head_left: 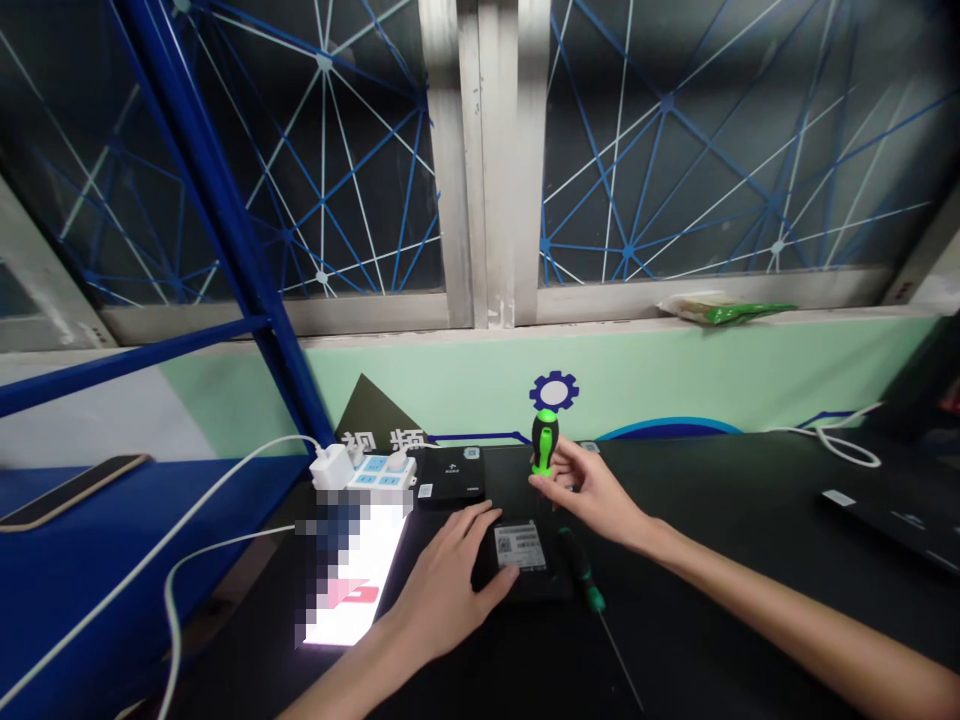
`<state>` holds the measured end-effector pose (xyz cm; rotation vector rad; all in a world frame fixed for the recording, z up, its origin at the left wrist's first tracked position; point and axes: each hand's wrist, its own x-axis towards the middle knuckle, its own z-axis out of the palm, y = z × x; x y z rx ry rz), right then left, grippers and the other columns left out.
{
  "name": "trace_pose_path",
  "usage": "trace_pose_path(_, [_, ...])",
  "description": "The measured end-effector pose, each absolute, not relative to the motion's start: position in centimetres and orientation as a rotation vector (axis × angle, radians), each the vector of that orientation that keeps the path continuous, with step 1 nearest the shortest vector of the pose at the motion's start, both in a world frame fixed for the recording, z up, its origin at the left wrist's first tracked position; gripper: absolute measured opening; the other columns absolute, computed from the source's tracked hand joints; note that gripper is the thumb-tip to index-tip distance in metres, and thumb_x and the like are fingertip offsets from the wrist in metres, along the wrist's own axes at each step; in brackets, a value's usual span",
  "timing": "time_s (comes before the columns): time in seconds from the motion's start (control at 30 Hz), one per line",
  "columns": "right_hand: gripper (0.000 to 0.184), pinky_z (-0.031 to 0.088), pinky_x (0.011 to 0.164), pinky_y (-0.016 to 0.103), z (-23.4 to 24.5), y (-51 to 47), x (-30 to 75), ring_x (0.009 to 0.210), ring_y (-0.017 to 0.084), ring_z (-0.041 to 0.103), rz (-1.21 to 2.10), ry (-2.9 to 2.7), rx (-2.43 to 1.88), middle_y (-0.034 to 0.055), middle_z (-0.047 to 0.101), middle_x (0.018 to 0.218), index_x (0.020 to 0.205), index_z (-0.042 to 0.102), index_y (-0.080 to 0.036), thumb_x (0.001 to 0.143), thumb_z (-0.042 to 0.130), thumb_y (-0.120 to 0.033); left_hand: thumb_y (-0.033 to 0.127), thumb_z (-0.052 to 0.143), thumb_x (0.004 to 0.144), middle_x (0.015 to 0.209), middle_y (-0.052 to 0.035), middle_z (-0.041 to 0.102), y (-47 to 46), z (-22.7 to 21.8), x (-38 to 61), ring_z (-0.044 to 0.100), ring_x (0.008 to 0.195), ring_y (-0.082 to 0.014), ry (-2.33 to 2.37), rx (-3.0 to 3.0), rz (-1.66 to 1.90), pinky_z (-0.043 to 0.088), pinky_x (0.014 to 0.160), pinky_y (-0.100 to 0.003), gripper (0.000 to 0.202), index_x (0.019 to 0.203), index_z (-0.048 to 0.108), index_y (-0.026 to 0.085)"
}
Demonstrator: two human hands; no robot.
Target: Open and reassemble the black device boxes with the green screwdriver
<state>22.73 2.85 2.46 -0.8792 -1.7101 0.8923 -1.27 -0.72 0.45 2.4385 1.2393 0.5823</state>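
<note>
My right hand (589, 490) pinches the handle of a black and bright-green screwdriver (546, 445), held upright with the handle end up. Its shaft points down, and its tip cannot be made out. Below and to the left lies a flat black device (551, 585) with a white printed label (520, 547). My left hand (448, 572) rests at the device's left side, fingers stretched out and the thumb tip on the label's lower edge. Beside the device on the right lies a second screwdriver (583, 570), black and dark green, its long shaft pointing toward me.
A black box (452, 476) stands behind my left hand, next to a white power strip (382, 472) with a charger (331, 468). A lit screen (367, 570), partly pixelated, lies left. White cables cross the left side. Another black box (892, 525) sits far right; a phone (75, 490) lies far left.
</note>
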Motion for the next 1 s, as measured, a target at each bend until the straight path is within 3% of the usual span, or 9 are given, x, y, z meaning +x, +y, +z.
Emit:
trace_pose_path(0.27, [0.031,0.046,0.052,0.023,-0.8,3.0,22.1,0.055,0.012,0.054,0.774,-1.538,-0.935,-0.0017,0.059,0.066,0.078,0.055,-0.02,0.084,0.072,-0.044,0.052,0.052,0.095,0.151,-0.0066,0.041,-1.0,1.0,-1.1,0.041,0.138,-0.0301,1.308,2.464,0.499,0.038,0.111,-0.05,0.054,0.143,0.041,0.029])
trace_pose_path(1.0, [0.021,0.05,0.063,0.028,-1.5,2.1,22.0,0.07,0.019,0.067,0.605,-1.666,-0.944,0.0053,0.074,0.081,0.088,0.068,-0.019,0.095,0.058,-0.036,0.055,0.048,0.097,0.15,-0.0065,0.043,-1.1,1.0,-1.0,0.042,0.137,-0.03,1.288,2.518,0.485,0.039,0.11,-0.05,0.053,0.143,0.04,0.03])
